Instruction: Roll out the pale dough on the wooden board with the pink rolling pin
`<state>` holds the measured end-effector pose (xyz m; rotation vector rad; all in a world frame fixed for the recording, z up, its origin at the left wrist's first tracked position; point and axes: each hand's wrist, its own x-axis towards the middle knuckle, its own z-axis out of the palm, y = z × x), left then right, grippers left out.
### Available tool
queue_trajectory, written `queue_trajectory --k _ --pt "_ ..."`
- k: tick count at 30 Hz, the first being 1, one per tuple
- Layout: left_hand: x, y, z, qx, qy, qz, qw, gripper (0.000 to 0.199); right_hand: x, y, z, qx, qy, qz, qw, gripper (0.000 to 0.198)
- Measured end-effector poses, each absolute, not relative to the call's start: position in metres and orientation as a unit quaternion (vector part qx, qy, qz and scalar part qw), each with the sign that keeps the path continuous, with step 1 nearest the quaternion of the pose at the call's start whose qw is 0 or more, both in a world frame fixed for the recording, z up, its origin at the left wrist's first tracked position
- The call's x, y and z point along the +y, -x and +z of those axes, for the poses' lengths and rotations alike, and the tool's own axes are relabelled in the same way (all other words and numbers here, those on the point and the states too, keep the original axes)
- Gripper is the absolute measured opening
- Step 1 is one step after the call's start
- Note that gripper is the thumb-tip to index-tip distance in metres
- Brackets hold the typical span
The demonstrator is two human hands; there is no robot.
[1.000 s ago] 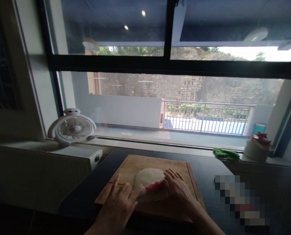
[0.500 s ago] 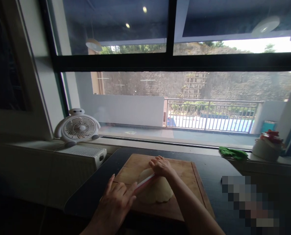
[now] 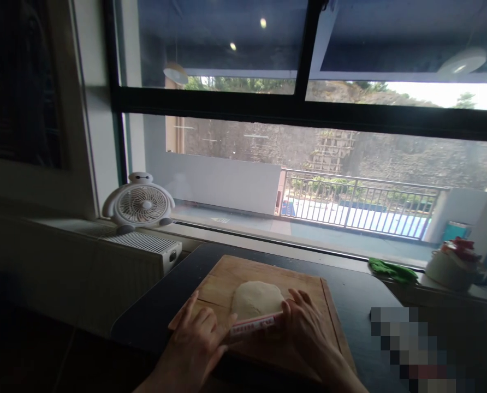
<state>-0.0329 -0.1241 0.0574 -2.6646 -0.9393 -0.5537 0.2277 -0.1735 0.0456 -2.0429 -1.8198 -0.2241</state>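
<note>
Both hands, left (image 3: 200, 338) & right (image 3: 309, 333), spread flat on rolling pin (image 3: 255, 323), pressing dough (image 3: 256, 299) mid cutting board (image 3: 243, 273), which protects desk (image 3: 350, 284).

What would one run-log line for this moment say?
left hand + right hand: on rolling pin | pin: across dough | dough: on cutting board

Both hands lie palm-down side by side, left hand (image 3: 198, 341) and right hand (image 3: 309, 333), fingers stretched forward.
</note>
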Motion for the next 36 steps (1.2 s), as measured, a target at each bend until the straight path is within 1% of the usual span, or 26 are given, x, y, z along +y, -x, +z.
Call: queue_trajectory --k 5,8,10,13,16,19,22,26,30,33,36 --pt "-0.107 0.037 0.061 -0.335 0.907 -0.225 0.12 0.032 -0.092 -0.228 0.065 -0.644 0.747 -0.003 0.165 0.041" --pt "-0.102 0.037 0.065 -0.342 0.902 -0.236 0.116 0.029 -0.073 -0.23 0.069 -0.652 0.742 0.016 0.156 0.041" --pt "-0.103 0.039 0.065 -0.337 0.903 -0.238 0.116 0.029 -0.083 -0.231 0.067 -0.656 0.739 0.014 0.154 0.04" --pt "-0.107 0.042 0.063 -0.324 0.908 -0.236 0.12 0.031 -0.126 -0.229 0.057 -0.655 0.741 0.0 0.147 0.041" --pt "-0.11 0.043 0.063 -0.327 0.905 -0.242 0.122 0.032 -0.175 -0.22 0.037 -0.629 0.763 -0.039 0.145 0.05" --pt "-0.11 0.04 0.063 -0.341 0.898 -0.251 0.121 0.033 -0.2 -0.212 0.02 -0.6 0.782 -0.099 0.138 0.061" --pt "-0.106 0.035 0.064 -0.349 0.893 -0.257 0.121 0.031 -0.186 -0.211 0.021 -0.585 0.796 -0.093 0.127 0.063" --pt "-0.096 0.029 0.064 -0.362 0.884 -0.266 0.126 0.03 -0.134 -0.223 0.045 -0.578 0.805 -0.037 0.131 0.054" --pt "-0.088 0.027 0.063 -0.372 0.876 -0.277 0.132 0.031 -0.103 -0.233 0.064 -0.603 0.786 -0.022 0.133 0.046" --pt "-0.088 0.028 0.06 -0.365 0.877 -0.288 0.127 0.031 -0.118 -0.23 0.058 -0.61 0.78 -0.034 0.134 0.044" --pt "-0.094 0.029 0.056 -0.347 0.883 -0.297 0.112 0.03 -0.16 -0.22 0.032 -0.627 0.76 -0.082 0.153 0.047"
